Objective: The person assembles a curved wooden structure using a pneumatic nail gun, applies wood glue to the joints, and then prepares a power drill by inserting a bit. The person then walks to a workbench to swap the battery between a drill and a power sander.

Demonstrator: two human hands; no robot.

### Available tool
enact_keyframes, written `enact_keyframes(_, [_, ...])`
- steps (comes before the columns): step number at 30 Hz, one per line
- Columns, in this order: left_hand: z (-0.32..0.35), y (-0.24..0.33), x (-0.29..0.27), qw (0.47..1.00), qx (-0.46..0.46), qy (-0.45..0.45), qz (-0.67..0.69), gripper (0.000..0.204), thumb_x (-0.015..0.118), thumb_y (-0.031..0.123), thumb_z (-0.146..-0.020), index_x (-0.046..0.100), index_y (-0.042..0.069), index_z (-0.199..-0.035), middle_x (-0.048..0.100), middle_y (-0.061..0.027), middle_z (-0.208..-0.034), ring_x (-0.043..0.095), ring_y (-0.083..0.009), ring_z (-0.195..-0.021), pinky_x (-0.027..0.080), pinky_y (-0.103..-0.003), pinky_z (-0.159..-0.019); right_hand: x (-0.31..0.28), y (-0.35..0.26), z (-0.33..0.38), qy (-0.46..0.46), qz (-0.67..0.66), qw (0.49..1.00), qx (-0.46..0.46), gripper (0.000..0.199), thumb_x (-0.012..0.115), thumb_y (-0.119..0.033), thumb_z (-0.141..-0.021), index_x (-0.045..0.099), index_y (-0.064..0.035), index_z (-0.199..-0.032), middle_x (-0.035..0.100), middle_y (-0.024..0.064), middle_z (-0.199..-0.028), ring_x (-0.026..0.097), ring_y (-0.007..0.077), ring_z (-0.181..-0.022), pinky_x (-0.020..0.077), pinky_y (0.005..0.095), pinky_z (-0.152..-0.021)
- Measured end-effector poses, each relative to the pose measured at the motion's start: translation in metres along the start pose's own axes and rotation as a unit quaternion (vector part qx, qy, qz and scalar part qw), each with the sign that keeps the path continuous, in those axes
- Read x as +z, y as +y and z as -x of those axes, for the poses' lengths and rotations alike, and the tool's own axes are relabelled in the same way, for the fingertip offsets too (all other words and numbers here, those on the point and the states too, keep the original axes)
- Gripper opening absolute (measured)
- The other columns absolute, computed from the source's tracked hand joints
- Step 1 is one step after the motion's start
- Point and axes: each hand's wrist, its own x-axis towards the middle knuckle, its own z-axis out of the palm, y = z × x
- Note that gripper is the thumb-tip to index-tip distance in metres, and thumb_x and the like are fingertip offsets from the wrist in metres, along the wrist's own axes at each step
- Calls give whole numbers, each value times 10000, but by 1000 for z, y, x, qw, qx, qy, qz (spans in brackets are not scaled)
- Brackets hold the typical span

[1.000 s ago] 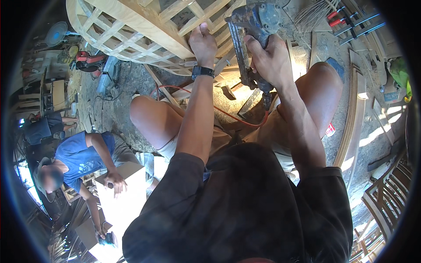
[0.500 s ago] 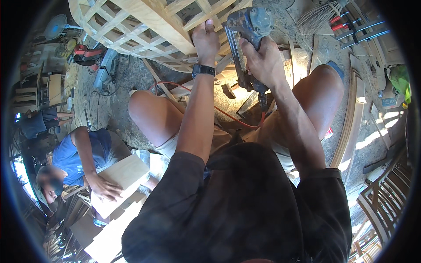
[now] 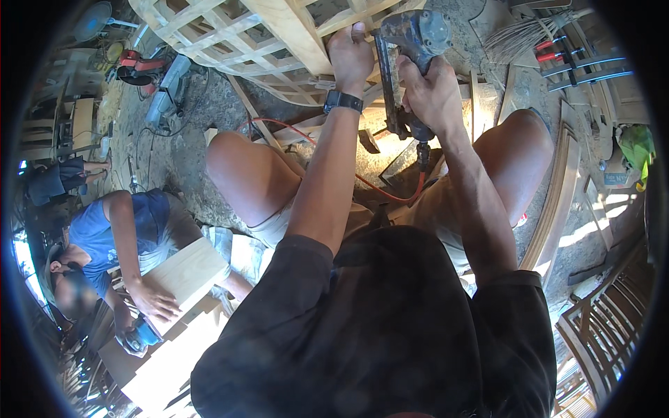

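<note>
My right hand (image 3: 433,94) is wrapped round the handle of a dark blue pneumatic nail gun (image 3: 417,35). A long black magazine runs down its left side, and an orange air hose (image 3: 390,196) joins the fitting below the handle. My left hand (image 3: 350,59), with a black watch on the wrist, is closed on the edge of a pale wooden lattice panel (image 3: 230,35); its fingertips are hidden. A thick wooden bar (image 3: 289,31) crosses the panel just left of that hand. The nail gun's upper end is beside the panel's right part.
At left a co-worker (image 3: 132,230) holds a pale board (image 3: 187,279) and a blue power tool (image 3: 141,334). Red and grey power tools (image 3: 162,90) lie at upper left. Clamps (image 3: 557,56), a twig broom (image 3: 519,42), long planks (image 3: 554,188) and slatted woodwork (image 3: 610,320) are at right.
The view has shifted, so the panel, nail gun and both my hands appear slightly farther right. Both grips stay the same. The co-worker's blue power tool has come into view beside the board.
</note>
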Motion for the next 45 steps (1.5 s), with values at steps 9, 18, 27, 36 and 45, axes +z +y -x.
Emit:
enact_keyframes(9, [-2, -1, -3, 997, -60, -56, 13, 320, 507, 249, -986, 669, -26, -956, 656, -276, -919, 600, -472, -892, 460, -508, -803, -2, 2, -1, 6, 18, 1000, 11, 371, 642, -266, -897, 594, 99, -854, 585, 95, -585, 576, 160, -450, 439, 314, -435])
enact_keyframes(18, [-7, -8, 2, 998, -40, -45, 13, 319, 525, 273, -985, 686, 9, -1065, 701, -205, -952, 658, -346, -866, 489, -402, -838, -6, 1, -7, 5, -9, 999, 32, 382, 650, -274, -895, 578, 98, -847, 574, 91, -573, 578, 167, -450, 435, 315, -432])
enact_keyframes(27, [-4, -6, 4, 999, -29, -15, 34, 287, 550, 238, -976, 694, 5, -1064, 707, -204, -939, 664, -352, -851, 495, -393, -831, -1, 1, -9, 1, 6, 1000, 15, 428, 651, -318, -890, 570, 97, -826, 604, 109, -593, 606, 173, -473, 466, 317, -467])
enact_keyframes(36, [-14, -12, 3, 999, -38, -18, 31, 302, 550, 254, -973, 699, 3, -1052, 704, -211, -939, 665, -351, -859, 495, -390, -834, 7, -2, -16, 1, -3, 1000, 23, 418, 640, -316, -892, 580, 93, -829, 587, 97, -545, 601, 174, -465, 467, 315, -470])
enact_keyframes(45, [-16, -4, 4, 999, -36, -18, 34, 291, 558, 242, -962, 700, 4, -1050, 706, -208, -945, 668, -342, -850, 498, -381, -827, 5, 3, -18, 20, 2, 1000, 7, 423, 634, -311, -903, 572, 89, -778, 584, 103, -539, 592, 171, -461, 460, 310, -459])
